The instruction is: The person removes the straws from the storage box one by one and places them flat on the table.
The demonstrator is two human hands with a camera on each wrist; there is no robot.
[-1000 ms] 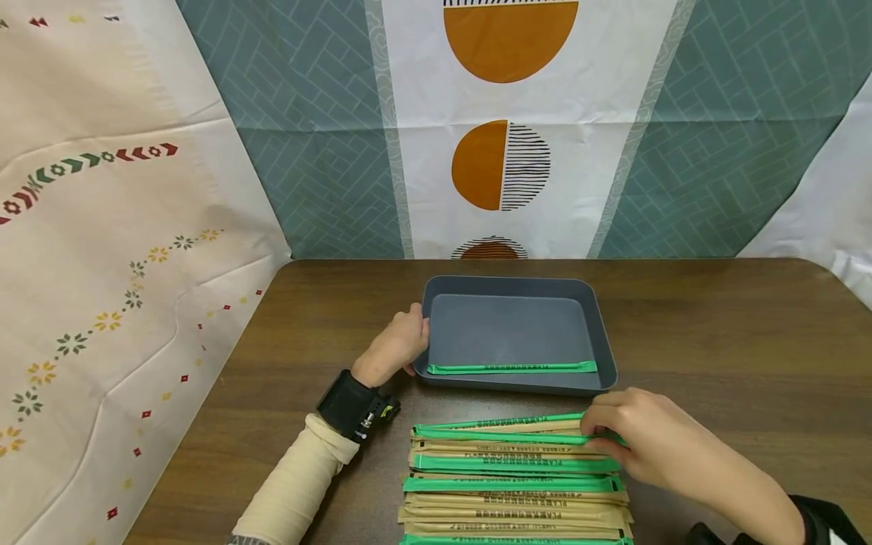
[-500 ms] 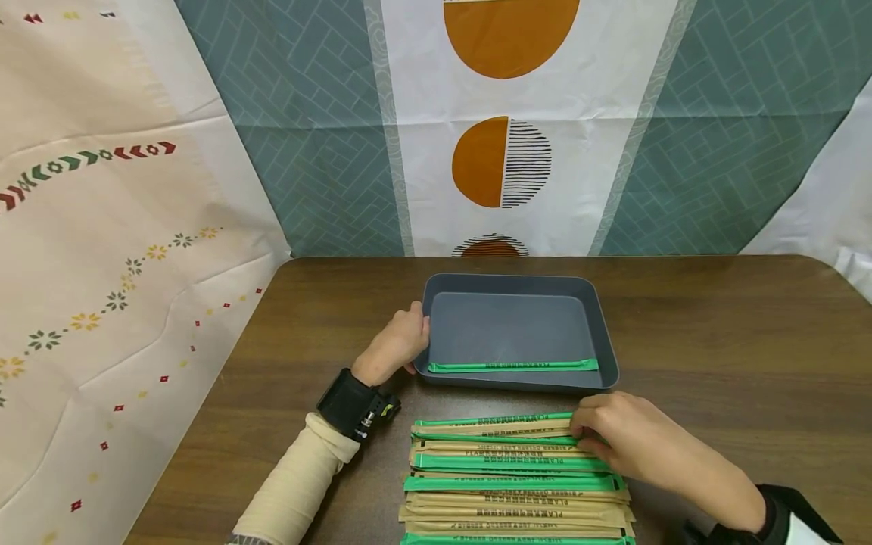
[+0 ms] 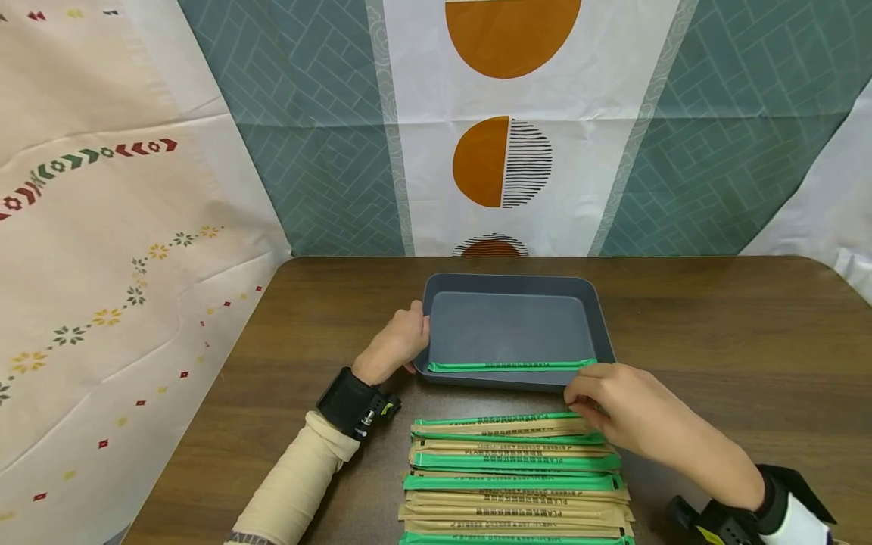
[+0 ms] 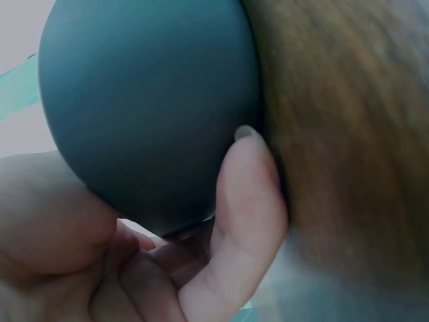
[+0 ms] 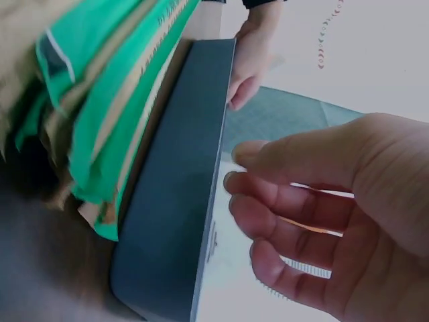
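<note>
A grey rectangular tray (image 3: 504, 325) rests on the table, with one slim green wrapped packet (image 3: 511, 367), like a wrapped straw, along its near side. My left hand (image 3: 397, 341) grips the tray's left side; in the left wrist view a finger and the thumb lie against its corner. Over the tray's near right corner is my right hand (image 3: 616, 397), its fingers bent loosely with nothing between them in the right wrist view. Just below it lies a row of similar green and tan packets (image 3: 518, 484), printed with dark lettering.
The brown wooden table (image 3: 736, 363) extends to both sides of the tray. Patterned cloth (image 3: 306, 129) hangs behind its far edge, and a cream cloth (image 3: 102, 265) hangs at the left.
My right hand has come away from the right end of a green packet in the row and moved up to the tray's near right corner. The left hand stays on the tray.
</note>
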